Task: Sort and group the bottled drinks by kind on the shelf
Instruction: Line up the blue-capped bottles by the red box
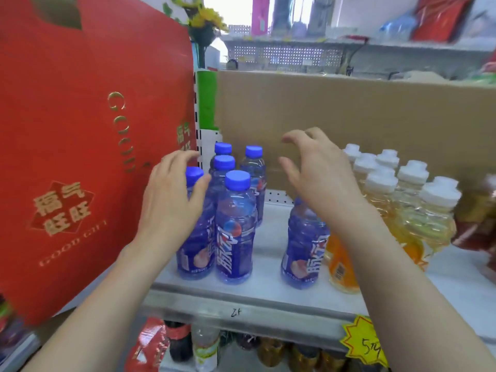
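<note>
Here, left hand round blue bottle.

The blue bottles are tinted translucent blue and closed with solid blue caps. Their labels are printed deep blue with white lettering, a red-and-blue round emblem and a pale pink patch. The yellow bottles are filled with clear pale yellow liquid, topped with white caps and wrapped in orange labels. The gift box is coloured red and stamped with gold characters. The cardboard panel is plain brown. The shelf is finished white. The price tag is yellow, edged in red, with dark handwriting.
</note>
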A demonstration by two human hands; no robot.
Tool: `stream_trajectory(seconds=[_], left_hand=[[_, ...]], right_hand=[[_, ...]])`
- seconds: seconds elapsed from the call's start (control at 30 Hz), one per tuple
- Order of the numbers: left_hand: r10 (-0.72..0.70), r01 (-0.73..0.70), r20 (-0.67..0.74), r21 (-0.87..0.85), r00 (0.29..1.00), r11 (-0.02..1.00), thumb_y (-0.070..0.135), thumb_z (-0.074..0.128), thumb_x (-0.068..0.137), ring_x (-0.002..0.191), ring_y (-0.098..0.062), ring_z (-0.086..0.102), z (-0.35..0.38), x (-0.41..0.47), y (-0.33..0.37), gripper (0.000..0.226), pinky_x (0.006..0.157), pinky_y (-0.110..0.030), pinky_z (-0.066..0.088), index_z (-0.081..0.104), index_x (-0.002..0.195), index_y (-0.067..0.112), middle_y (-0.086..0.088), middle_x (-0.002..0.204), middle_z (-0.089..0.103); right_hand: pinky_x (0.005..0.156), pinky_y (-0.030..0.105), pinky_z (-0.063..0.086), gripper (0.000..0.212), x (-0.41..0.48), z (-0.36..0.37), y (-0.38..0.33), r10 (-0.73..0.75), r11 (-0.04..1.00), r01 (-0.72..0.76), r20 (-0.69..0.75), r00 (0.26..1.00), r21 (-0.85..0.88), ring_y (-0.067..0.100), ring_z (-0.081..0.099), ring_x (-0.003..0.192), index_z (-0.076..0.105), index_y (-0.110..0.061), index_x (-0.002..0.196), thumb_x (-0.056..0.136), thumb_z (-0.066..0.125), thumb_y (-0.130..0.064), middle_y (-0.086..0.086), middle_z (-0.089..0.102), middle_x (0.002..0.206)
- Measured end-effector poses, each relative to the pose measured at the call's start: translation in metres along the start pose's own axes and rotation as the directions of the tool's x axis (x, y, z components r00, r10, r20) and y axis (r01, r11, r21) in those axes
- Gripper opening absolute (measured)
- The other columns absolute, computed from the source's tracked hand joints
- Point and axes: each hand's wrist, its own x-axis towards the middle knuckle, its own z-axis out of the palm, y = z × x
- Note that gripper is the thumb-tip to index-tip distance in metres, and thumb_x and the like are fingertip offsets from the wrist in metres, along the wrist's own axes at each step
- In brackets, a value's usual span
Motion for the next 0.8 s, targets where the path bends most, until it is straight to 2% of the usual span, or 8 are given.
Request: stream_trajectory(seconds=[0.1, 0.17, 0.27, 0.33, 0.4, 0.5, 0.63, 0.8], left_hand=[[-0.103, 0.106, 0.079, -0.045, 0.992, 0.993, 0.027, 0.059, 0.096, 0.113, -0.029, 0.059, -0.003, -0.003, -0.006, 0.035, 0.088, -0.034, 0.04, 0.056, 0.13, 0.018, -0.003, 0.126, 0.064], [-0.085, 0.094, 0.102, -0.08, 0.991, 0.992, 0.026, 0.057, 0.097, 0.111, -0.028, 0.06, -0.007, -0.005, -0.009, 0.032, 0.086, -0.033, 0.039, 0.056, 0.128, 0.02, -0.001, 0.124, 0.065], [-0.074, 0.088, 0.121, -0.109, 0.99, 0.99, 0.026, 0.055, 0.098, 0.113, -0.023, 0.058, -0.012, -0.007, -0.017, 0.031, 0.09, -0.031, 0.04, 0.055, 0.129, 0.022, 0.002, 0.126, 0.063], [-0.099, 0.112, 0.106, -0.127, 0.989, 0.986, 0.026, 0.054, 0.099, 0.113, -0.02, 0.057, -0.015, -0.009, -0.022, 0.031, 0.091, -0.028, 0.038, 0.055, 0.13, 0.022, 0.004, 0.127, 0.063], [-0.105, 0.117, 0.086, -0.147, 0.991, 0.982, 0.024, 0.055, 0.098, 0.113, -0.018, 0.057, -0.018, -0.009, -0.026, 0.031, 0.089, -0.024, 0.036, 0.056, 0.129, 0.022, 0.005, 0.126, 0.063], [-0.095, 0.107, 0.089, -0.146, 0.992, 0.983, 0.025, 0.055, 0.098, 0.112, -0.016, 0.057, -0.018, -0.01, -0.027, 0.031, 0.088, -0.023, 0.036, 0.056, 0.129, 0.023, 0.006, 0.126, 0.063], [-0.097, 0.111, 0.091, -0.165, 0.991, 0.98, 0.026, 0.056, 0.097, 0.109, -0.014, 0.056, -0.017, -0.011, -0.026, 0.033, 0.085, -0.02, 0.033, 0.056, 0.13, 0.024, 0.007, 0.125, 0.063], [-0.079, 0.093, 0.087, -0.168, 0.993, 0.981, 0.026, 0.057, 0.096, 0.109, -0.014, 0.057, -0.011, -0.01, -0.021, 0.032, 0.084, -0.017, 0.033, 0.057, 0.128, 0.024, 0.008, 0.124, 0.064]], right_hand=[[0.096, 0.033, 0.045, 0.038, 0.05, 0.008, -0.026, -0.121, 0.988, 0.095, 0.231, 0.965, 0.12, 0.027, 0.061, 0.115, 0.061, -0.026, 0.136, 0.098, 0.061, -0.028, 0.005, 0.066, 0.127], [0.097, 0.032, 0.046, 0.046, 0.077, 0.026, -0.042, -0.197, 0.98, 0.195, 0.423, 0.885, 0.049, 0.028, 0.06, 0.118, 0.057, -0.026, 0.143, 0.098, 0.062, -0.036, 0.006, 0.065, 0.132], [0.074, 0.026, 0.047, 0.049, 0.099, 0.048, -0.053, -0.241, 0.96, 0.279, 0.592, 0.769, 0.029, 0.022, 0.069, 0.088, 0.061, -0.022, 0.139, 0.095, 0.066, -0.044, 0.004, 0.069, 0.113], [0.059, 0.023, 0.045, 0.043, 0.109, 0.058, -0.055, -0.247, 0.96, 0.274, 0.603, 0.758, 0.049, 0.014, 0.065, 0.063, 0.066, -0.017, 0.129, 0.093, 0.069, -0.042, -0.004, 0.066, 0.085], [0.062, 0.026, 0.05, 0.039, 0.114, 0.066, -0.057, -0.244, 0.961, 0.274, 0.56, 0.792, 0.031, 0.016, 0.065, 0.061, 0.07, -0.013, 0.117, 0.093, 0.068, -0.044, -0.005, 0.064, 0.072], [0.084, 0.036, 0.056, 0.043, 0.114, 0.078, -0.058, -0.238, 0.969, 0.238, 0.489, 0.839, 0.064, 0.026, 0.07, 0.082, 0.074, -0.01, 0.11, 0.092, 0.067, -0.049, 0.006, 0.069, 0.077], [0.091, 0.036, 0.053, 0.042, 0.108, 0.078, -0.062, -0.249, 0.968, 0.232, 0.497, 0.831, 0.095, 0.024, 0.062, 0.089, 0.07, -0.013, 0.124, 0.096, 0.064, -0.044, 0.01, 0.071, 0.112], [0.068, 0.031, 0.039, 0.049, 0.108, 0.081, -0.066, -0.125, 0.977, 0.186, 0.437, 0.891, -0.1, 0.031, 0.055, 0.082, 0.062, -0.007, 0.093, 0.092, 0.062, -0.057, 0.007, 0.055, 0.076]])
